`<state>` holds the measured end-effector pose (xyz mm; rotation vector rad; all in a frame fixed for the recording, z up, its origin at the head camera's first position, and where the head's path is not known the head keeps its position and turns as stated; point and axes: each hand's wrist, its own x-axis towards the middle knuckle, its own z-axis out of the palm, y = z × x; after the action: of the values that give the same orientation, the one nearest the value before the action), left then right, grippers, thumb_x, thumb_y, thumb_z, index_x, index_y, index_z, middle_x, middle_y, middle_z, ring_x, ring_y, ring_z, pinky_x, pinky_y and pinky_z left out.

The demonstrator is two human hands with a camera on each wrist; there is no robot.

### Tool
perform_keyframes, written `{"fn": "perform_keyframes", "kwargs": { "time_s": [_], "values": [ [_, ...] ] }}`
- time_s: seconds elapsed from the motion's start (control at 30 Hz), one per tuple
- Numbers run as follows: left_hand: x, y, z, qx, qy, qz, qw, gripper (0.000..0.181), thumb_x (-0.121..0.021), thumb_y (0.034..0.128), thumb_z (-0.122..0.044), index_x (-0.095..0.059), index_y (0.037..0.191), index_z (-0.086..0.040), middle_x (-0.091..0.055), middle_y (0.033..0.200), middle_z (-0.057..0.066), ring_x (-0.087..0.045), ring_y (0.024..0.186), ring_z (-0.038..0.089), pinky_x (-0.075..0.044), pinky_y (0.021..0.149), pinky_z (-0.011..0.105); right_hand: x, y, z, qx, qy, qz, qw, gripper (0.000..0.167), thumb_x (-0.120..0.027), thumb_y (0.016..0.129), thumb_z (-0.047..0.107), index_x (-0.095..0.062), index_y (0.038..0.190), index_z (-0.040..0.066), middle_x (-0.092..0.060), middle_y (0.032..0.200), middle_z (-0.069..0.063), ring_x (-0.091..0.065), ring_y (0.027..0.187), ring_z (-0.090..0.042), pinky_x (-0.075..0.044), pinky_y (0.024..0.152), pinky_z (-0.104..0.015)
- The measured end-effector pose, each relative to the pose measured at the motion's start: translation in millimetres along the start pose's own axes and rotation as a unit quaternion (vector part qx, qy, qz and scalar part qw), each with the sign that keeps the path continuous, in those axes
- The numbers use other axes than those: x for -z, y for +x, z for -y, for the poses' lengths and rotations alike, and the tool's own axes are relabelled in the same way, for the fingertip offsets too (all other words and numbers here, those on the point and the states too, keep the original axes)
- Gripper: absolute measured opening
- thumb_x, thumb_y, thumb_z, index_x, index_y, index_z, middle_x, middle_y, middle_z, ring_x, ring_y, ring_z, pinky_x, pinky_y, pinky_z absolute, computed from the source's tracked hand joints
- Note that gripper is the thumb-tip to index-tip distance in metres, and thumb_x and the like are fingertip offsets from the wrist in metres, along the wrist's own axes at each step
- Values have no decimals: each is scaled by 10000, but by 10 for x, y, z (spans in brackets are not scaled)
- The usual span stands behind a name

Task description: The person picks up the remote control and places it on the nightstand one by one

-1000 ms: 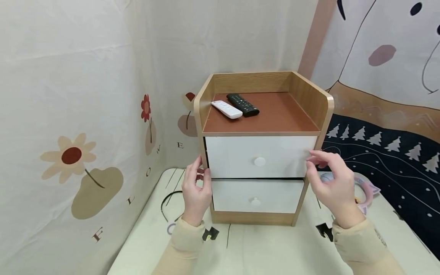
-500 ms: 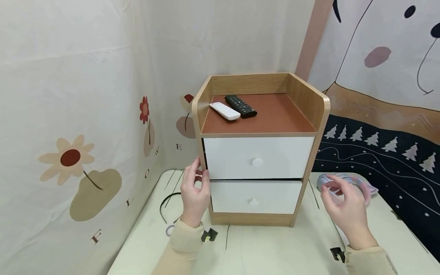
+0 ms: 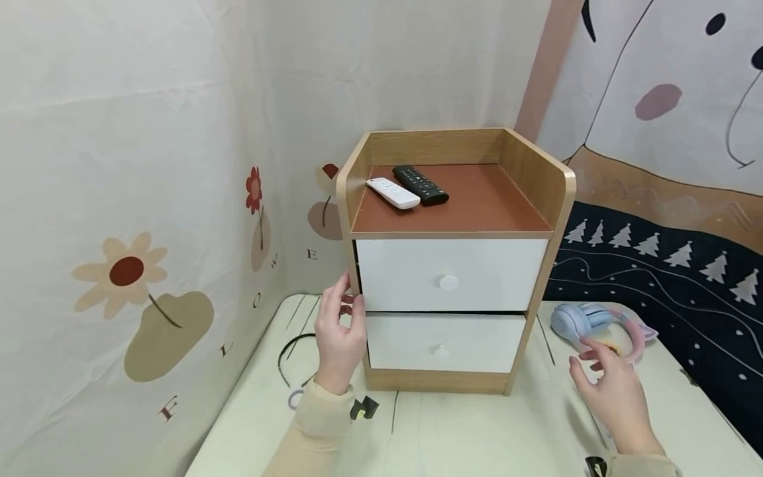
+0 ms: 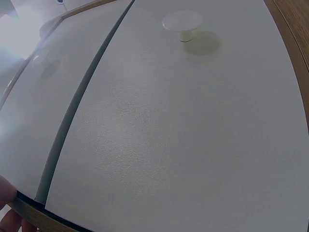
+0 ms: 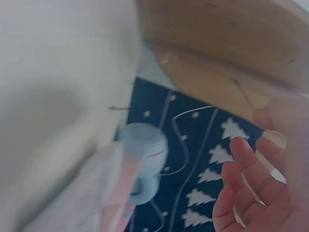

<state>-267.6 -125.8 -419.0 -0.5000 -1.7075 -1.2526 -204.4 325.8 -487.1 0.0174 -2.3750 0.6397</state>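
Cabinet [image 3: 489, 205], head view: upright on pale table [image 3: 465, 430], slightly toward three o'clock from centre; left hand [image 3: 342, 341] at its eight o'clock, grip closed about the side edge; right hand [image 3: 616, 391] at its four o'clock, grip loosely parted, nothing held; headphones [image 3: 594, 317] on table near those fingertips; white remote [image 3: 393, 193] and black remote [image 3: 420, 185] on cabinet top, toward eleven; left wrist view: drawer fronts [image 4: 169, 116], knob [image 4: 182, 21] near twelve; thumb and fingers at eight, pinching the edge; right wrist view, blurred: fingers half curved at four, holding nothing; headphones near six.
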Motion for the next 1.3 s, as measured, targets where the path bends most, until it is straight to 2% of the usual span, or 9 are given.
{"fn": "perform_keyframes", "kwargs": {
  "time_s": [0.03,0.1,0.33,0.43,0.57,0.77,0.83,1.07,1.3],
  "values": [
    [-4,-3,1,-27,-1,-7,10000,472,-657,1046,42,-625,1515,-4,-712,1282,194,-675,957,266,-572,794,161,-12,-32,-35,-73,-92,110,9999,436,-818,903,108,-708,1298,-39,-811,1001,-215,-701,801,-335,-514,650,-358],
    [-9,-7,4,-48,-4,-18,10000,469,-655,1045,44,-627,1511,0,-712,1284,194,-676,952,270,-571,795,159,-32,-86,-95,-206,-203,291,9992,452,-809,917,131,-698,1322,-37,-800,1014,-227,-702,818,-383,-524,652,-438],
    [-12,2,9,-30,-7,-3,10000,463,-648,1046,39,-623,1508,14,-704,1291,220,-675,952,276,-560,810,133,-83,-197,-224,-624,-389,673,9950,492,-789,946,192,-657,1378,-5,-781,1081,-247,-699,905,-403,-521,710,-498],
    [-11,13,-4,-22,11,16,10000,460,-650,1044,37,-621,1503,27,-699,1290,233,-673,958,279,-565,814,141,-78,-220,-241,-843,-504,820,9918,507,-767,969,225,-630,1393,-17,-762,1127,-282,-688,962,-468,-526,770,-583],
    [-16,19,-7,-112,34,-30,9999,451,-652,1040,50,-626,1490,43,-707,1276,229,-670,947,291,-571,797,163,-55,-230,-256,-1177,-699,1076,9847,555,-743,1007,296,-590,1425,-36,-719,1207,-331,-657,1048,-554,-517,843,-687],
    [-16,12,-16,-102,-8,-45,9999,452,-653,1040,55,-632,1490,34,-712,1276,221,-676,942,296,-568,798,152,-25,-257,-304,-1535,-1012,1511,9713,608,-747,1005,323,-575,1433,-72,-611,1373,-420,-600,1141,-673,-516,918,-769],
    [-14,11,-22,-88,-21,-44,9999,451,-653,1040,54,-632,1490,34,-712,1278,219,-677,942,297,-567,799,149,-25,-266,-319,-1669,-1081,1668,9657,620,-745,997,323,-570,1430,-85,-567,1407,-444,-579,1162,-695,-508,951,-785],
    [-7,12,-31,-44,-31,-8,10000,456,-647,1045,52,-626,1501,27,-713,1287,214,-675,947,291,-566,799,147,-30,-272,-352,-2123,-1289,2196,9435,689,-748,965,336,-542,1441,-117,-528,1360,-494,-565,1167,-703,-511,973,-795],
    [-2,12,-30,-15,-18,25,10000,464,-644,1045,53,-625,1507,16,-713,1291,207,-675,947,274,-566,802,147,-62,-293,-367,-2206,-1418,2309,9370,720,-787,938,334,-550,1432,-135,-544,1321,-499,-588,1144,-693,-531,951,-786]
  ]
}}
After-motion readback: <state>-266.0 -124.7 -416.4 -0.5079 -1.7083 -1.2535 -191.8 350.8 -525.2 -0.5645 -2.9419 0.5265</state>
